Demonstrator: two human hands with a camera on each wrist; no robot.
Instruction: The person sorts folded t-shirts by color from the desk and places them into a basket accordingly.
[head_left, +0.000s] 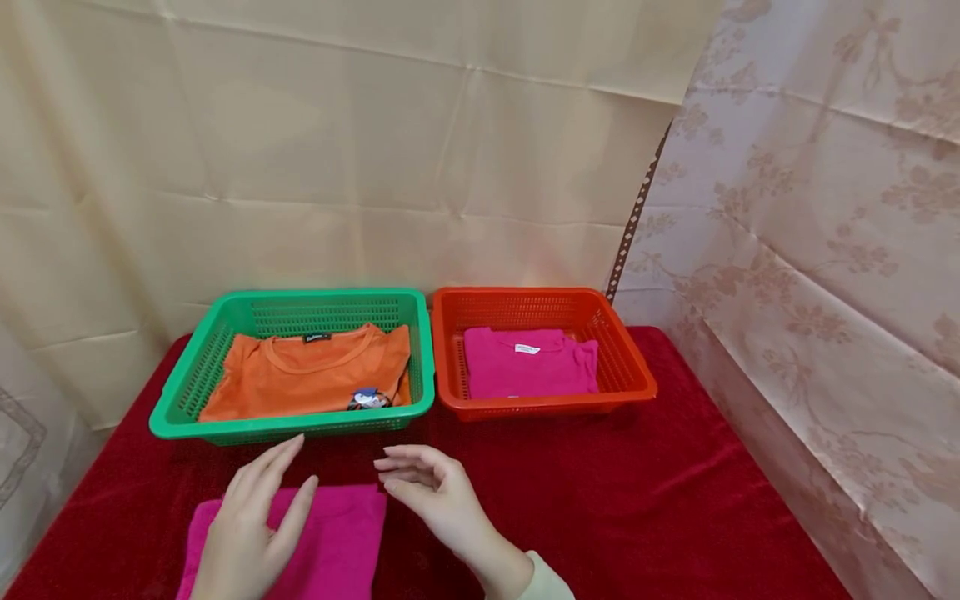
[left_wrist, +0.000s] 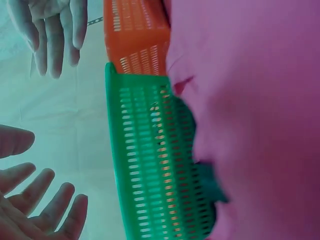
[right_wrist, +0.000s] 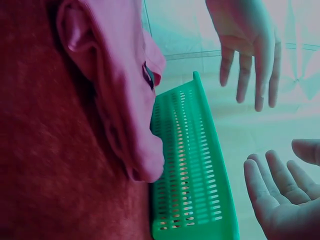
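Note:
A folded magenta garment (head_left: pixel 341 533) lies on the red cloth at the front, before the green basket. My left hand (head_left: pixel 247 525) is over its left part in the head view, fingers extended and thumb apart. To the right of the garment is my right hand (head_left: pixel 438 496), its fingers loosely bent and holding nothing. Both palms face each other with a gap between them. In the left wrist view the garment (left_wrist: pixel 260 110) fills the right side, and the right wrist view shows its folded edge (right_wrist: pixel 120 95) in front of the basket.
A green basket (head_left: pixel 292 429) holds a folded orange T-shirt (head_left: pixel 315 375). Beside it on the right, a red basket (head_left: pixel 547 406) contains a folded magenta shirt (head_left: pixel 532 367). Red velvet (head_left: pixel 637 492) covers the table. Beige curtain (head_left: pixel 337 150) hangs behind, patterned curtain (head_left: pixel 840 250) at right.

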